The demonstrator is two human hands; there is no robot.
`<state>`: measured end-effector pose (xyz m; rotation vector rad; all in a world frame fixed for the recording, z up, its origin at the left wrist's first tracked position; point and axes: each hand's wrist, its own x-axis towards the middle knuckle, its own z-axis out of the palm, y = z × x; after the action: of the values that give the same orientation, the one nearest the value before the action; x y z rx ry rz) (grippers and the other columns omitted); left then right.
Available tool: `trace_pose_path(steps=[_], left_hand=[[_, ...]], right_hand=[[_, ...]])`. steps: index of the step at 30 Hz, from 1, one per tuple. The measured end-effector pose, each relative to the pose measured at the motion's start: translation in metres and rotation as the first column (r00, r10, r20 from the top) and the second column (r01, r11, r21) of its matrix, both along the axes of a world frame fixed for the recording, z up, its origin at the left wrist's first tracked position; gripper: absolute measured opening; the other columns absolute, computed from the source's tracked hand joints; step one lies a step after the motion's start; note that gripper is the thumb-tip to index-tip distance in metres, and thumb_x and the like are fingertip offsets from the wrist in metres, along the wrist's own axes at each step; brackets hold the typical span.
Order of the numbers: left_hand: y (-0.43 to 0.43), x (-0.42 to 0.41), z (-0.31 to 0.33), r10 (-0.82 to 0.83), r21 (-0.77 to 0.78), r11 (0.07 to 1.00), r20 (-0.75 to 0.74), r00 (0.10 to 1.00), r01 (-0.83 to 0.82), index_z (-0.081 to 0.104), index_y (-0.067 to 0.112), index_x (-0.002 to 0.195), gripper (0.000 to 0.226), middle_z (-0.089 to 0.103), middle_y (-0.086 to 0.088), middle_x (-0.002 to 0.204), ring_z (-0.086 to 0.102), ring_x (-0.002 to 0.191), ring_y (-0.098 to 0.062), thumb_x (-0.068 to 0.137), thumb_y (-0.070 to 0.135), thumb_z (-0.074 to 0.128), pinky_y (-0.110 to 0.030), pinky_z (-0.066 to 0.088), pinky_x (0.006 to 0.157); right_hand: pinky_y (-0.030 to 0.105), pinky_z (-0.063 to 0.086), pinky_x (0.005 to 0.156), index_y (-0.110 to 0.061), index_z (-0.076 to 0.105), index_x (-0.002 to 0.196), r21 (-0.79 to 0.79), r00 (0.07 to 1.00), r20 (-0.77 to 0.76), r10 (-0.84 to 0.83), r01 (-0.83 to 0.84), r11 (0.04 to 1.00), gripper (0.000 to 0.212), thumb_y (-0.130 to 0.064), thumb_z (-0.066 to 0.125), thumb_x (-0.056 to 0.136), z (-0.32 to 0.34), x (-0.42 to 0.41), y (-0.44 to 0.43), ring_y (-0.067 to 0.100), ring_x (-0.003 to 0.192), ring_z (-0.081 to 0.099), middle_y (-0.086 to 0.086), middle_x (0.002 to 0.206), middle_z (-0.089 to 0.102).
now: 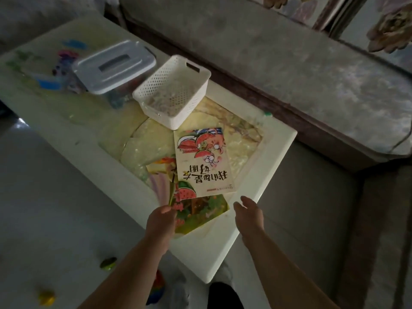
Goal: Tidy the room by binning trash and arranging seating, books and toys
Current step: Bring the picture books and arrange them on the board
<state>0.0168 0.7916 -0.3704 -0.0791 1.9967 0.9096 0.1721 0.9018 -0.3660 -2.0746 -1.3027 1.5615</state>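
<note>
- The left hand [161, 221] grips the near edge of a green picture book [200, 210], fingers curled round its corner; the book lies flat on the white table [223, 248], close to the near rim
- The right hand [248, 212] hangs wide, fingers straight and a little spread, just to the right of that book above the table's rim; it holds nothing; whether it touches the surface I cannot tell
- A second picture book with a pale cover [204, 161], watermelon slices and large dark characters printed on it, lies on top of the green one, overlapping its far part
- Its far edge sits just beside a white perforated basket [178, 121]; something pale and loose lies in the bottom, too blurred to name
- Left of the basket and touching it stands a clear storage box with a grey lid [116, 65], closed; bright toys [64, 61] lie beyond it at the table's far left end
- On the floor near the left forearm lie a green toy [108, 263], a yellow toy [46, 297] and a multicoloured toy [157, 286]
- A grey sofa [289, 63] runs along the table's far side
</note>
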Motion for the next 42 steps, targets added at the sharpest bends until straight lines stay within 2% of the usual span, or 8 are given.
trace_pose_path(steps=[6,11,14,18,25,36,39,42], left_hand=[[0.048,-0.017,-0.072,-0.113,-0.099,0.99,-0.141,0.984,0.1,0.055,0.013,0.129,0.034,0.06,-0.007,0.128,0.06,0.11,-0.025,0.098,0.024,0.047,-0.04,0.051,0.089],[0.075,-0.021,-0.114,-0.111,-0.119,0.989,-0.203,0.973,0.088,0.047,0.013,0.136,0.038,0.052,-0.004,0.135,0.052,0.113,-0.02,0.098,0.014,0.046,-0.033,0.045,0.081],[0.079,-0.022,-0.123,-0.152,-0.148,0.982,-0.227,0.962,0.12,0.048,0.016,0.137,0.042,0.054,-0.005,0.132,0.056,0.106,-0.022,0.096,0.016,0.05,-0.041,0.053,0.089],[0.077,-0.024,-0.128,-0.154,-0.215,0.971,-0.219,0.963,0.107,0.048,0.013,0.137,0.042,0.055,-0.01,0.134,0.055,0.118,-0.026,0.095,0.015,0.052,-0.033,0.046,0.089],[0.043,-0.007,-0.121,-0.075,-0.572,0.82,-0.165,0.983,-0.033,0.05,0.004,0.128,0.042,0.037,-0.023,0.128,0.045,0.116,-0.04,0.092,0.024,0.057,-0.037,0.044,0.081],[0.028,-0.018,-0.122,-0.028,-0.096,0.995,-0.205,0.978,0.009,0.053,0.011,0.131,0.039,0.056,-0.01,0.131,0.053,0.115,-0.024,0.093,0.011,0.054,-0.029,0.041,0.086],[0.024,-0.009,-0.114,0.073,-0.149,0.982,-0.257,0.964,-0.114,0.037,0.01,0.144,0.058,0.04,-0.014,0.146,0.047,0.126,-0.03,0.092,0.02,0.061,-0.038,0.041,0.097],[0.013,0.008,-0.113,0.187,-0.319,0.92,-0.153,0.97,-0.228,0.033,0.005,0.144,0.067,0.04,-0.02,0.144,0.051,0.122,-0.037,0.088,0.022,0.066,-0.041,0.046,0.095]], right_hand=[[0.027,0.041,0.081,-0.015,0.035,0.148,0.005,0.982,0.078,0.171,-0.172,0.985,0.052,-0.018,0.048,0.098,-0.082,-0.02,0.06,0.027,0.124,0.051,0.008,0.146,0.045],[0.026,0.043,0.059,-0.008,0.05,0.123,-0.033,0.963,0.113,0.245,-0.243,0.97,0.034,-0.008,0.04,0.091,-0.127,-0.029,0.089,0.027,0.087,0.056,0.013,0.119,0.06],[0.038,0.055,0.069,-0.013,0.05,0.126,-0.03,0.949,0.139,0.283,-0.282,0.959,0.041,-0.011,0.04,0.087,-0.139,-0.033,0.097,0.03,0.097,0.058,0.011,0.115,0.058],[0.023,0.042,0.049,-0.013,0.057,0.119,-0.048,0.942,0.085,0.324,-0.321,0.946,0.037,-0.002,0.042,0.087,-0.137,-0.031,0.097,0.014,0.075,0.056,0.001,0.096,0.061],[0.021,0.048,0.049,-0.009,0.063,0.105,-0.071,0.833,0.174,0.525,-0.521,0.851,0.03,-0.004,0.061,0.076,-0.131,-0.028,0.066,0.016,0.074,0.061,-0.003,0.089,0.063],[0.034,0.057,0.067,-0.007,0.062,0.102,-0.255,0.99,-0.131,-0.06,0.025,0.967,0.013,-0.009,0.055,0.092,-0.143,-0.017,0.031,0.026,0.085,0.066,0.009,0.093,0.069],[0.036,0.056,0.074,-0.006,0.062,0.1,-0.545,0.945,-0.294,0.144,-0.289,0.787,0.014,-0.014,0.052,0.096,-0.133,-0.017,0.013,0.024,0.08,0.068,0.012,0.091,0.071],[0.028,0.052,0.062,-0.011,0.066,0.079,-0.344,0.822,-0.149,0.549,-0.564,0.751,0.019,-0.022,0.06,0.093,-0.126,-0.015,0.019,0.018,0.061,0.065,0.009,0.075,0.072]])
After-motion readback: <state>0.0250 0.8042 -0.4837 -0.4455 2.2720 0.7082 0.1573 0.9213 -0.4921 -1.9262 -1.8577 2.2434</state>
